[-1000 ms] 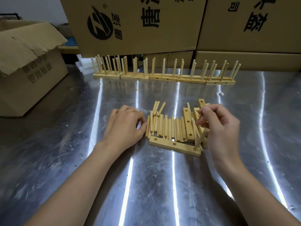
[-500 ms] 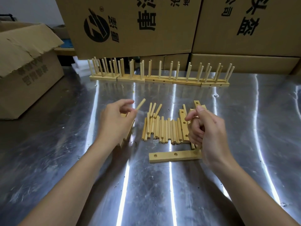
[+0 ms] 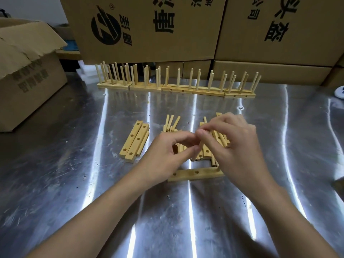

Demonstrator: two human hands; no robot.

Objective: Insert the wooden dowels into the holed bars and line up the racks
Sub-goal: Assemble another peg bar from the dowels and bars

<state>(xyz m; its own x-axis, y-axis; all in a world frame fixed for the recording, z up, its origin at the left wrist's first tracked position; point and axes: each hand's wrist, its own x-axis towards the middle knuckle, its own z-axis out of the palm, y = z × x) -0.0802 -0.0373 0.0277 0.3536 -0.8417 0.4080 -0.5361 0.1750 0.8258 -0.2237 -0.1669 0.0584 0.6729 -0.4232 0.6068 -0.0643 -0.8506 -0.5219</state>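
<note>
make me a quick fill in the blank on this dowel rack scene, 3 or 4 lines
1. The finished racks stand in a row at the ___ edge of the metal table.
2. The holed bar nearest the person shows ___ empty holes.
3. The left hand and right hand meet above the loose ___.
4. Behind the racks stand ___ boxes.

Missing words: far; two; dowels; cardboard

The metal worktop [image 3: 74, 183] shone with streaked glare. Along its far edge stood a row of finished racks [image 3: 176, 84] (dowels upright, bases end to end). Nearer lay two holed bars [image 3: 134, 141] side by side, a loose heap of dowels [image 3: 172, 123], one bar [image 3: 195, 174] lying crosswise, and a cardboard box [image 3: 28, 86] at left.
</note>
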